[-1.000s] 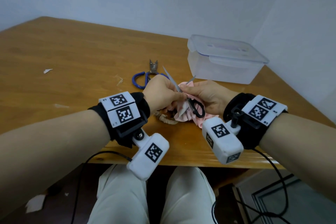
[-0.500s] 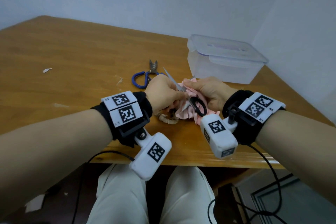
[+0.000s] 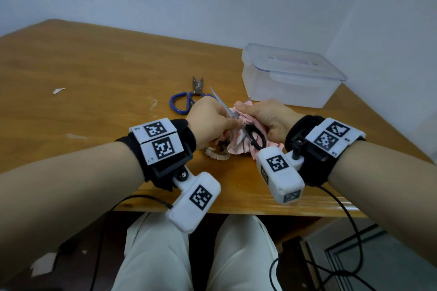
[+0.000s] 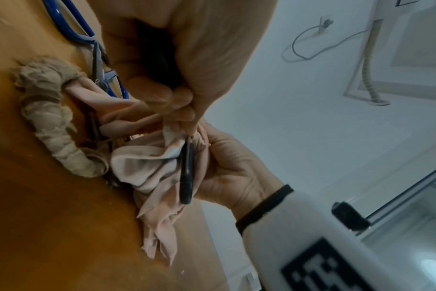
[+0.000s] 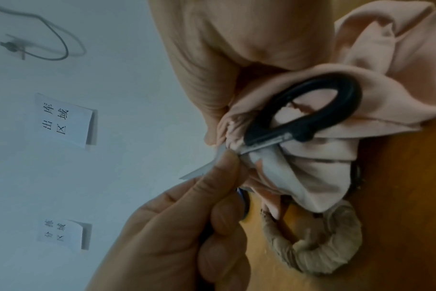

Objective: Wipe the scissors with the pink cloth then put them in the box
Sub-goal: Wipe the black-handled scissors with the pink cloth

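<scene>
Fingers (image 5: 227, 163) of left hand (image 3: 208, 120): curled, thumb and forefinger pinching the scissors (image 3: 248, 130) at the bare blades near the pivot; the other handle loop sits dark inside the fist in the left wrist view, mostly hidden. Right hand (image 3: 267, 116): fingers closed round the cloth (image 3: 238, 146), bunching it against one blade; fingertips buried in folds, their exact lie not readable. Scissors: black handles, one loop free and lying against the cloth toward the person; blades parted, one tip rising past the left knuckles, the other poking out beyond the right thumb. Held just above the table (image 3: 94, 82), not in the box (image 3: 290, 78).

Cloth: pink, crumpled, lower corner trailing onto the table edge. Beneath it, a second pair with tan-wrapped handles (image 5: 319, 254); blades covered. Blue scissors (image 3: 184, 101): behind the left hand, one loop hidden. Box: clear, lid on, at the far right, well apart from the hands; contents unreadable. Paper scraps (image 3: 58, 90) on the left of the table.
</scene>
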The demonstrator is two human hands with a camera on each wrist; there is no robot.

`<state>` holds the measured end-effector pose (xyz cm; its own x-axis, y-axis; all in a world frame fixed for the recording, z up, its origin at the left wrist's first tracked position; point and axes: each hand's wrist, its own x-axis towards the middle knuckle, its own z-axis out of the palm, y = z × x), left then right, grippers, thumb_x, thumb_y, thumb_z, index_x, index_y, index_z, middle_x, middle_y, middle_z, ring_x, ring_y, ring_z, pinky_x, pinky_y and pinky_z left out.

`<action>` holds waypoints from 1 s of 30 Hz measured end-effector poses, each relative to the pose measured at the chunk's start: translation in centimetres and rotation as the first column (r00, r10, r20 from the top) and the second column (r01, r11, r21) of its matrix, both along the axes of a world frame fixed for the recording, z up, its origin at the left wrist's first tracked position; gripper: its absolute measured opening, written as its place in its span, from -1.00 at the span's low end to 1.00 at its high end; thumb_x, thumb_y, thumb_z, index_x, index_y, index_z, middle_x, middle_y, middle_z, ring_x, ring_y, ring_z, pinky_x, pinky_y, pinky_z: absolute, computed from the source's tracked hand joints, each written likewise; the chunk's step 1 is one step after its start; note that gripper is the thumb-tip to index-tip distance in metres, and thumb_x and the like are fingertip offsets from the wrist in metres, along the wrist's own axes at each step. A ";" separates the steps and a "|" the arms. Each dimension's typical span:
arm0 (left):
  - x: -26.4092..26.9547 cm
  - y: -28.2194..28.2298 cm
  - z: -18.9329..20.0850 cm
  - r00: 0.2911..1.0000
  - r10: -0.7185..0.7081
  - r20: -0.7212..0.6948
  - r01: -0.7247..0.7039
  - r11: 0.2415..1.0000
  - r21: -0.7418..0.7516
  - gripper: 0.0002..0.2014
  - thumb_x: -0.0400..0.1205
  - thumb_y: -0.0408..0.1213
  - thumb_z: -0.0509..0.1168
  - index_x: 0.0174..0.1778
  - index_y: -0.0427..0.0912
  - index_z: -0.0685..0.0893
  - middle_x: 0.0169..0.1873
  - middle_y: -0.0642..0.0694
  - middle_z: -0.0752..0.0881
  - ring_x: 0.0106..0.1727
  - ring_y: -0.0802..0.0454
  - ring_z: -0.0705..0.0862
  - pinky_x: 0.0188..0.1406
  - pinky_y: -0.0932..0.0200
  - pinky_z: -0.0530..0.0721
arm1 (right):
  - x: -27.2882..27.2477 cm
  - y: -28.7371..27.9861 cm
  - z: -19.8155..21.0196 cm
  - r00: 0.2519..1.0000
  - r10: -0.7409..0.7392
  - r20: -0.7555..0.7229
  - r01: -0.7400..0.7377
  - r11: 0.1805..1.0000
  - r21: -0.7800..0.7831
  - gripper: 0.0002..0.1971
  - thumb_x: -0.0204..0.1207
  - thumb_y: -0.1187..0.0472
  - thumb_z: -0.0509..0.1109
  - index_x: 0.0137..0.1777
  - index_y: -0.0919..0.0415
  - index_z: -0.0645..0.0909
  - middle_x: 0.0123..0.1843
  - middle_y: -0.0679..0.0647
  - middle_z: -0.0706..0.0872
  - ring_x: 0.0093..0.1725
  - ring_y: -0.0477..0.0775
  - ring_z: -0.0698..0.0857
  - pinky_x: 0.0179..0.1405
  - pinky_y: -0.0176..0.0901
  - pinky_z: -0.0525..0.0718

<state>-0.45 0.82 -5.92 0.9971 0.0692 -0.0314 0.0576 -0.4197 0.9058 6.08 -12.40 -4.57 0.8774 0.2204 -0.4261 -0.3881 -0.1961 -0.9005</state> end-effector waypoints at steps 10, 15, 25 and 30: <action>0.0 0.3 -0.3 1.000 -0.016 0.002 0.016 1.000 0.010 -0.72 0.57 -0.25 0.45 -0.43 -0.33 0.73 -0.64 -0.14 0.61 -0.74 0.09 0.41 -0.71 0.27 0.41 | -0.8 -0.2 -0.6 0.997 0.079 0.004 -0.079 0.997 -0.010 -0.66 0.47 0.25 0.48 0.13 0.51 0.65 0.09 0.47 0.72 0.07 0.40 0.74 0.09 0.27 0.72; 0.3 0.2 -0.4 1.000 -0.005 0.012 0.005 1.000 0.019 -0.65 0.55 -0.22 0.48 -0.49 -0.36 0.69 -0.72 -0.09 0.57 -0.74 0.05 0.42 -0.70 0.27 0.43 | -0.2 -0.1 -0.3 0.999 0.031 0.032 -0.031 0.999 -0.014 -0.62 0.49 0.19 0.48 0.15 0.51 0.65 0.02 0.44 0.75 -0.05 0.35 0.77 -0.03 0.20 0.76; 0.0 0.6 -0.1 0.999 -0.010 -0.038 0.010 1.000 -0.005 -0.68 0.54 -0.25 0.48 -0.46 -0.36 0.65 -0.71 -0.05 0.54 -0.69 0.02 0.42 -0.72 0.27 0.45 | 0.2 -2.6 -0.4 0.976 0.162 -0.143 -0.109 0.940 0.324 -0.71 0.44 0.15 0.28 0.00 0.30 0.72 -0.12 0.23 0.75 -0.16 0.14 0.70 0.01 0.03 0.65; 0.1 0.2 0.4 0.998 -0.037 -0.050 0.037 0.999 -0.008 -0.66 0.55 -0.25 0.47 -0.49 -0.34 0.65 -0.76 -0.03 0.52 -0.75 0.08 0.39 -0.75 0.31 0.42 | -0.2 -2.7 -1.3 0.979 0.166 -0.115 -0.133 0.957 0.256 -0.44 0.49 0.16 0.39 0.47 0.37 0.46 0.22 0.39 0.54 0.03 0.27 0.60 -0.08 0.11 0.74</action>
